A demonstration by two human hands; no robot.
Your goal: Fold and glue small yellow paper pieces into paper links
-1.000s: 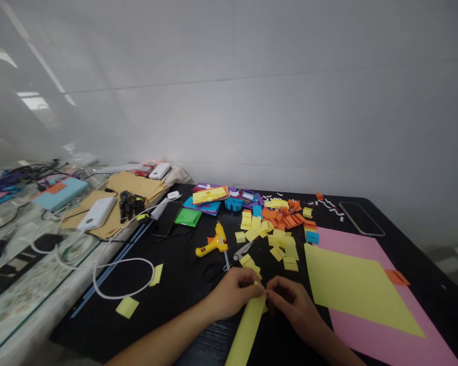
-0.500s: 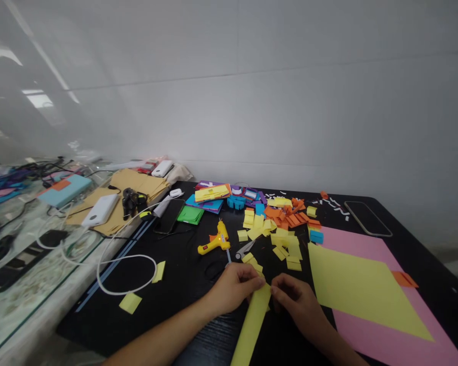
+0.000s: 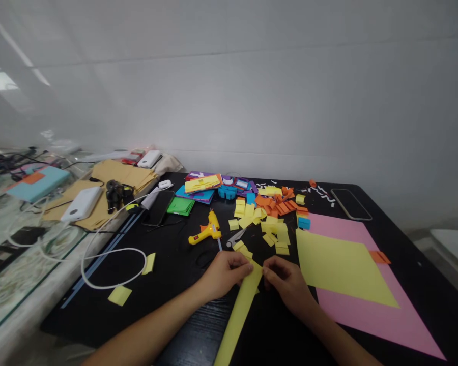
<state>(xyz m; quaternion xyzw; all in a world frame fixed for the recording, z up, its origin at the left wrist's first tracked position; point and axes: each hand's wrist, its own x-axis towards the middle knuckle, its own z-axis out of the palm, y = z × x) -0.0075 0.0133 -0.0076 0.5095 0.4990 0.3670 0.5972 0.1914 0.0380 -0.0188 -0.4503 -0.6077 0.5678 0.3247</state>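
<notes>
My left grip (image 3: 228,274) pinches yellow paper strip (image 3: 238,314) at far end, my right grip (image 3: 287,283) its corner. Glue gun (image 3: 212,228) beyond, left.

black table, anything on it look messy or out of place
White scraps lie strewn near the far-right phone, like uncollected offcuts. Two yellow paper pieces lie by the white cable, apart from the main yellow cluster.
</notes>
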